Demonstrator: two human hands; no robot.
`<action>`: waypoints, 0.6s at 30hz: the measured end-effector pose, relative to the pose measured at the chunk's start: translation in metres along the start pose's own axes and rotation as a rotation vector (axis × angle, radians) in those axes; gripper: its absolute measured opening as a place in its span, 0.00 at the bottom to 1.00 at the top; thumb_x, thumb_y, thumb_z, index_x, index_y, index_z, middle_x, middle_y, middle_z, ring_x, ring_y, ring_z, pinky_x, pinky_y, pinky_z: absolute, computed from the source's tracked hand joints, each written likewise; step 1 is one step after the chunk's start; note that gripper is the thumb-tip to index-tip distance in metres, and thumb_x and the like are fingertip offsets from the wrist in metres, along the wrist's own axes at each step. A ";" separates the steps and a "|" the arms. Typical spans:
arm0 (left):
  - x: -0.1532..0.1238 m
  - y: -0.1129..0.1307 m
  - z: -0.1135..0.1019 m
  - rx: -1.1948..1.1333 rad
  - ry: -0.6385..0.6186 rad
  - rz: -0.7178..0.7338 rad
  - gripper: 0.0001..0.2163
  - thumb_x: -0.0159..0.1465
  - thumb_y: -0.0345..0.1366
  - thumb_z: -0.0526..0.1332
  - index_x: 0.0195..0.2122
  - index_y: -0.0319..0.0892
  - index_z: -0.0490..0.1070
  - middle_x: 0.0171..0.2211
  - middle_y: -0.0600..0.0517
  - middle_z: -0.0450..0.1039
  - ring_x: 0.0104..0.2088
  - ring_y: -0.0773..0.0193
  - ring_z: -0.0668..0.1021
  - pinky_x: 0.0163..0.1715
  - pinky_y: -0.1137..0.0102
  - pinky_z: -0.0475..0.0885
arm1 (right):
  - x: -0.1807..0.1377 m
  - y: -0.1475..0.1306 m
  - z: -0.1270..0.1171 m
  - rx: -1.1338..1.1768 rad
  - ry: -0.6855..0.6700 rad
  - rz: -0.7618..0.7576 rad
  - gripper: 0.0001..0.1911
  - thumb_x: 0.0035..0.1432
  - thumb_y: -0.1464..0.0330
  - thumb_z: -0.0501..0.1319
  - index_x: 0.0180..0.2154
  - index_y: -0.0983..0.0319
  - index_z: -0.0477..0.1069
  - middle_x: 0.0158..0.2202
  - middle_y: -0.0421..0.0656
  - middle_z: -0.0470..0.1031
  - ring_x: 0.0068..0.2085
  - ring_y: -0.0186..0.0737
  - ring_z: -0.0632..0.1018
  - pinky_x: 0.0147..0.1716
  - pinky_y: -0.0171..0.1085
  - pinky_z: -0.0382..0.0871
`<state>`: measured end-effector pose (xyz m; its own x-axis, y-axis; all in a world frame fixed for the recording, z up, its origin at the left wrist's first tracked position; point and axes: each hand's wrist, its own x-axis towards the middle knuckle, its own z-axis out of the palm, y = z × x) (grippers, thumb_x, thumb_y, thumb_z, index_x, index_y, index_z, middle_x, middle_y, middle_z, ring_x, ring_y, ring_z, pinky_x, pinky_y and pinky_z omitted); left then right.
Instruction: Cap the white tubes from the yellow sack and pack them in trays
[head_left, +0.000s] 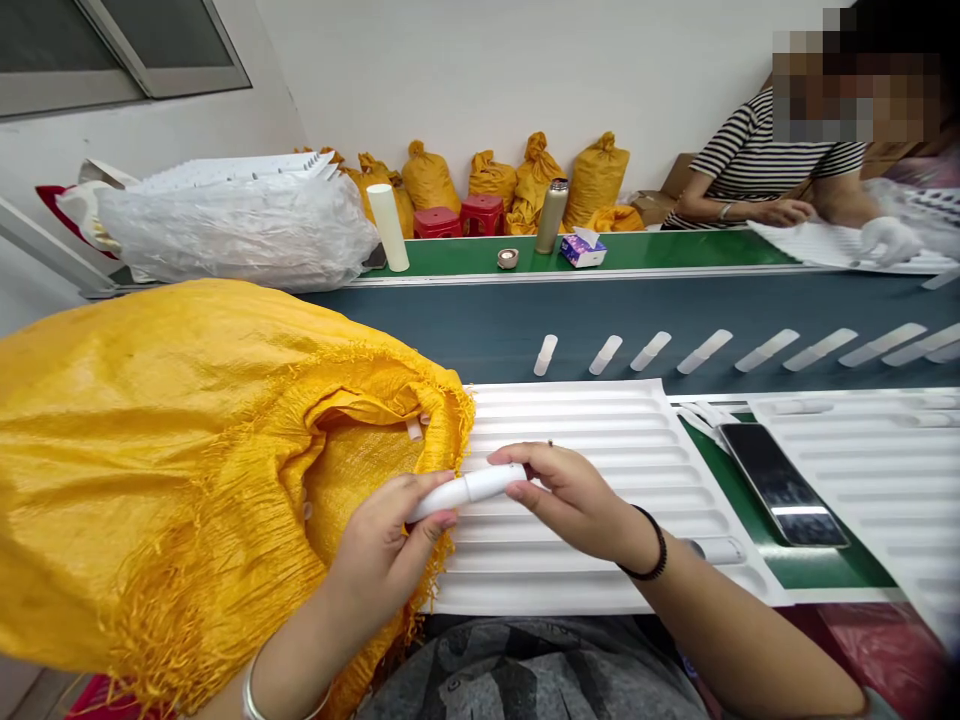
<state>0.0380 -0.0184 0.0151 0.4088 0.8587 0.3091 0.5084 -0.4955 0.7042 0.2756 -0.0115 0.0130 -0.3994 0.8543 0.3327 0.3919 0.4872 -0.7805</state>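
Observation:
A slim white tube [484, 484], with a seam around its middle, is held level between both my hands. My left hand [382, 535] grips its left end between thumb and fingers. The right end is pinched by the thumb and fingers of my right hand [581, 498]. Below my hands lies a white ridged tray [555, 590] with long parallel grooves. Another white tube [716, 550] lies in it, partly behind my right forearm. Close to my left hand gapes the mouth of a yellow woven sack [172, 390], with a few small white pieces [414, 429] at its opening.
A black phone [784, 485] lies between this tray and a second ridged tray [832, 470]. Beyond runs a dark conveyor belt [480, 335] carrying several white tubes [705, 352]. Across it, a person in a striped top [739, 145] works near a bottle [552, 215] and tissue box [583, 249].

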 end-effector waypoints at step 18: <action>-0.026 -0.081 -0.031 0.770 -0.424 -0.597 0.22 0.63 0.34 0.51 0.58 0.32 0.57 0.56 0.35 0.61 0.58 0.48 0.65 0.54 0.56 0.64 | 0.134 0.117 -0.009 -0.682 0.045 0.592 0.15 0.63 0.66 0.54 0.47 0.68 0.68 0.42 0.52 0.74 0.43 0.45 0.75 0.42 0.40 0.67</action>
<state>-0.0378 0.0035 -0.0303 0.0895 0.9479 -0.3056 0.9960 -0.0851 0.0279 0.2756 0.1614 -0.0288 0.0510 0.9987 0.0081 0.9348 -0.0449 -0.3523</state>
